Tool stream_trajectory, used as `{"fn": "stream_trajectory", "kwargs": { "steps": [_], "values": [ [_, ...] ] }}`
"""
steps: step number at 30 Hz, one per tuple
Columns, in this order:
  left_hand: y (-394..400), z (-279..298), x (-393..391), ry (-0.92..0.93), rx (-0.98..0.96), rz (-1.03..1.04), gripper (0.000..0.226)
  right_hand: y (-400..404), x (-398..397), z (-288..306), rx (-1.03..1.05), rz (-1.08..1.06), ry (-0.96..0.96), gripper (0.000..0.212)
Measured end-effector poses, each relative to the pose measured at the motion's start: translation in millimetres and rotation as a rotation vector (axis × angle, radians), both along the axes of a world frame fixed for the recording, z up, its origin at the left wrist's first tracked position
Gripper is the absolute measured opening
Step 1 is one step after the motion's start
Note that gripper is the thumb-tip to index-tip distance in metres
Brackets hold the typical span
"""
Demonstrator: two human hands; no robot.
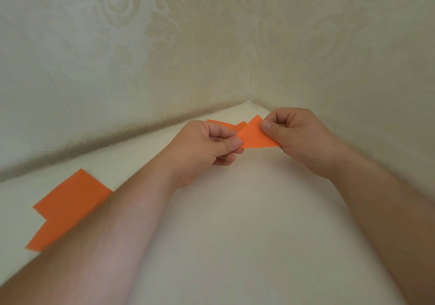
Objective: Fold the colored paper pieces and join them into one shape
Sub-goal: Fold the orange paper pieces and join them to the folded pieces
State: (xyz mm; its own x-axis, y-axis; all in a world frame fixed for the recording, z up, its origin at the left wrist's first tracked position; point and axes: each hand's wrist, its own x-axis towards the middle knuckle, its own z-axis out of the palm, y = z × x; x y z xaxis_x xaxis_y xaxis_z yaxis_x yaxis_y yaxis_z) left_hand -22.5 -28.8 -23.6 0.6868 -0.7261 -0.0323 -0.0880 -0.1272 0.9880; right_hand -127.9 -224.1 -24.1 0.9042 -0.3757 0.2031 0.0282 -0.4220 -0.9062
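A folded orange paper piece point(255, 137) is held above the white table between both hands. My left hand point(202, 147) pinches its left corner between thumb and curled fingers. My right hand point(296, 137) pinches its upper right edge, thumb on top. Behind the hands, more orange paper point(223, 124) lies on the table near the corner, partly hidden by my left hand. Two flat orange sheets point(68, 206) lie overlapped at the left of the table, partly covered by my left forearm.
The white table point(247, 210) fits into a corner between two walls with pale patterned wallpaper point(164, 57). My forearms cross the near part of the table.
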Motion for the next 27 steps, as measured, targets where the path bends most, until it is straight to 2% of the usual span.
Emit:
{"fn": "stream_trajectory", "kwargs": {
  "steps": [2, 4, 7, 9, 11, 15, 17, 23, 27],
  "values": [
    [2, -1, 2, -0.135, 0.052, 0.088, 0.013, -3, 3, -4, -0.071, -0.061, 0.006, 0.024],
    [4, -1, 9, -0.188, 0.025, 0.214, 0.007, -10, 6, -6, -0.086, -0.189, -0.033, 0.025],
    [6, 2, 23, -0.208, -0.099, 0.474, 0.003, -29, 9, -5, 0.051, -0.354, -0.146, 0.027],
    [5, 3, 25, -0.199, -0.161, 0.565, 0.006, -37, 10, -6, 0.112, -0.347, -0.158, 0.028],
    [2, 2, 20, -0.208, -0.154, 0.51, 0.008, -34, 10, -8, 0.081, -0.277, -0.124, 0.029],
    [-4, -5, 2, -0.321, -0.023, 0.191, 0.017, -11, 9, -10, -0.036, -0.076, -0.058, 0.024],
    [-5, -8, 1, -0.346, 0.032, 0.102, 0.02, -5, 10, -13, -0.047, -0.023, -0.035, 0.022],
    [-3, -14, 12, -0.392, 0.063, 0.201, 0.017, -9, 9, -13, -0.066, -0.023, 0.05, 0.012],
    [-4, -21, 14, -0.592, 0.142, 0.236, 0.012, -13, 9, -16, -0.162, -0.074, 0.135, 0.02]
  ]
}}
